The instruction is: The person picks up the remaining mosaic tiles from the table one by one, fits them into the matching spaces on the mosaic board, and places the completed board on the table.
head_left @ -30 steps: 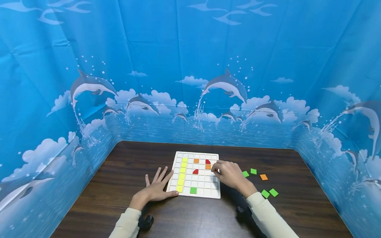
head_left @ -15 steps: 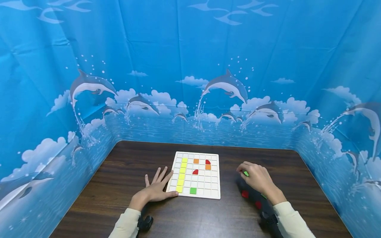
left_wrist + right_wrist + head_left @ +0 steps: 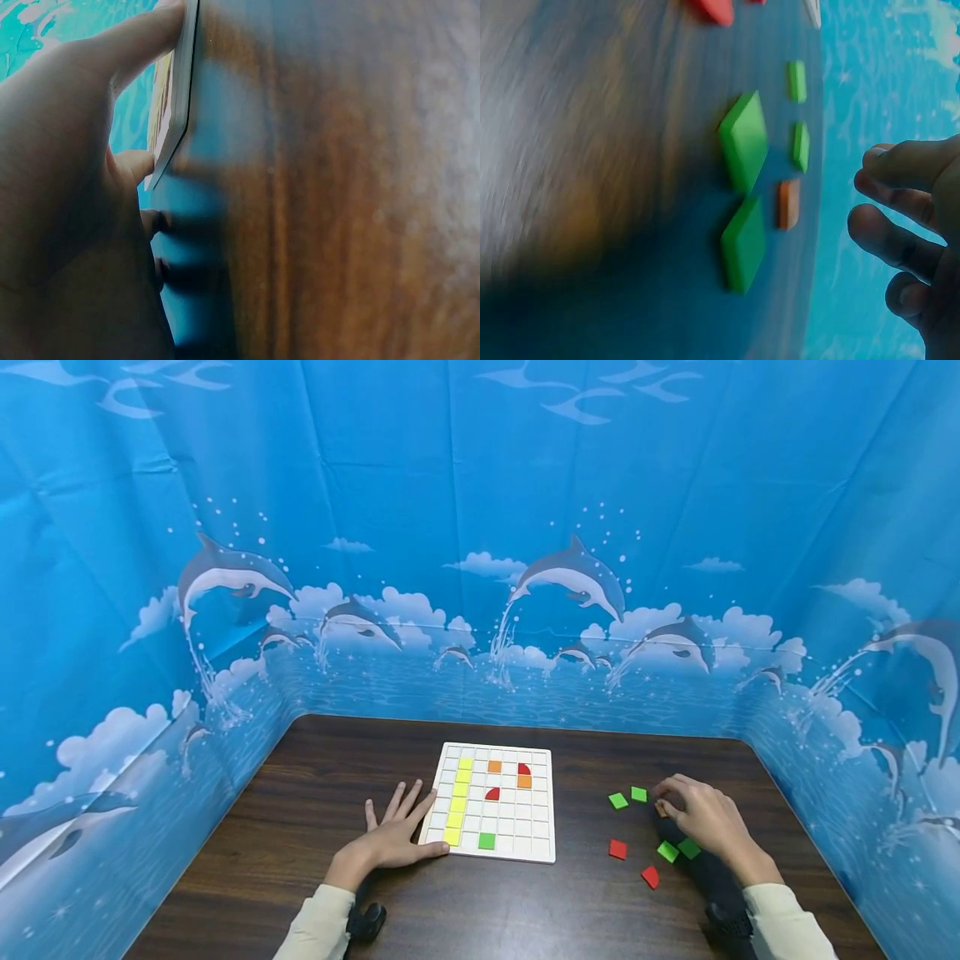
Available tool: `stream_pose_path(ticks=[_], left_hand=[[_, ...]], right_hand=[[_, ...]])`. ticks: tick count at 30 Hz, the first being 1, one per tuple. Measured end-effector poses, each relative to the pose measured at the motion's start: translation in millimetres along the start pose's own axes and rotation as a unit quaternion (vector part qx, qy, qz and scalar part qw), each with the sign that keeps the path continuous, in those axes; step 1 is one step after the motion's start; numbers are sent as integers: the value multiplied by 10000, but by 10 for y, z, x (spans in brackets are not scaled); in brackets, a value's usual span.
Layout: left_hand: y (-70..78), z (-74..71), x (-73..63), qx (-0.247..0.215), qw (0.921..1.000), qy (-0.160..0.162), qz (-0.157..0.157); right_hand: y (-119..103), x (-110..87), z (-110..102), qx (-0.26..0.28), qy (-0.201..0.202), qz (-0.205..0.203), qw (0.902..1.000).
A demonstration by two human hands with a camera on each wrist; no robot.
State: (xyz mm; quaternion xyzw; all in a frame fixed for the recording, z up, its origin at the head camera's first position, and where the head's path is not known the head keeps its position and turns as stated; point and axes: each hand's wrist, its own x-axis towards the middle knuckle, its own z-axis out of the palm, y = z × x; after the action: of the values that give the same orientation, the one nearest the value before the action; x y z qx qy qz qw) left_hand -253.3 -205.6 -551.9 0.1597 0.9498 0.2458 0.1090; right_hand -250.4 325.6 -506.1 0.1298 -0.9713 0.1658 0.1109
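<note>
A white grid board (image 3: 521, 827) lies on the table with a column of yellow tiles (image 3: 458, 804), one green square, two orange squares and two red quarter-circles on it. My left hand (image 3: 393, 842) lies spread at the board's left side, its thumb and index finger touching the edge. To the right of the board, my right hand (image 3: 708, 817) hovers over an orange tile (image 3: 661, 810). In the right wrist view its fingertips are apart from that orange tile (image 3: 788, 204), which lies on the table, and nothing shows between them.
Two green tiles (image 3: 618, 801) lie left of the right hand, and two more green tiles (image 3: 667, 852) sit below it. Nearer the front are a red square (image 3: 617, 849) and a red quarter-circle (image 3: 650, 877). A blue dolphin-print curtain (image 3: 480, 610) surrounds the dark wooden table (image 3: 487, 910).
My right hand has gone from the board's right side, past the green tiles, to over the orange tile. The red pieces beneath its arm are uncovered. My left hand stays put.
</note>
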Motion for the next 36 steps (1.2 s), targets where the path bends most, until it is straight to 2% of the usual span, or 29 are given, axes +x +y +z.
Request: stream_pose_path(ticks=[3,6,9,12,18,22,26,31,36], left_hand=[[22,-11,-5,-9,10000,-26,-20],[37,-17,17,111,9998,-83,-164],[69,-39,26,240,9990,-152,-335],[9,13,55,265,9991,-105,-308],[-29,23,49,55,10000,19,4],[9,-18,31,86,9999,-48,-53],[57,-51,-2,68,9998,-92,-132],[1,12,11,102,9999,-9,-33],[45,-19,-5,147,9998,-31,-158]], right_hand=[[118,-35,4,21,-49,75,10000],[232,-60,36,-20,-101,97,9999],[320,-82,75,-1,-316,119,9994],[372,-105,114,54,-492,93,9987],[380,-118,165,-81,-273,-76,9996],[356,-118,174,-197,-187,-74,9996],[347,-124,173,-273,-275,-62,9992],[343,-139,171,-303,-360,-102,9988],[332,-136,157,-308,-460,-65,9984]])
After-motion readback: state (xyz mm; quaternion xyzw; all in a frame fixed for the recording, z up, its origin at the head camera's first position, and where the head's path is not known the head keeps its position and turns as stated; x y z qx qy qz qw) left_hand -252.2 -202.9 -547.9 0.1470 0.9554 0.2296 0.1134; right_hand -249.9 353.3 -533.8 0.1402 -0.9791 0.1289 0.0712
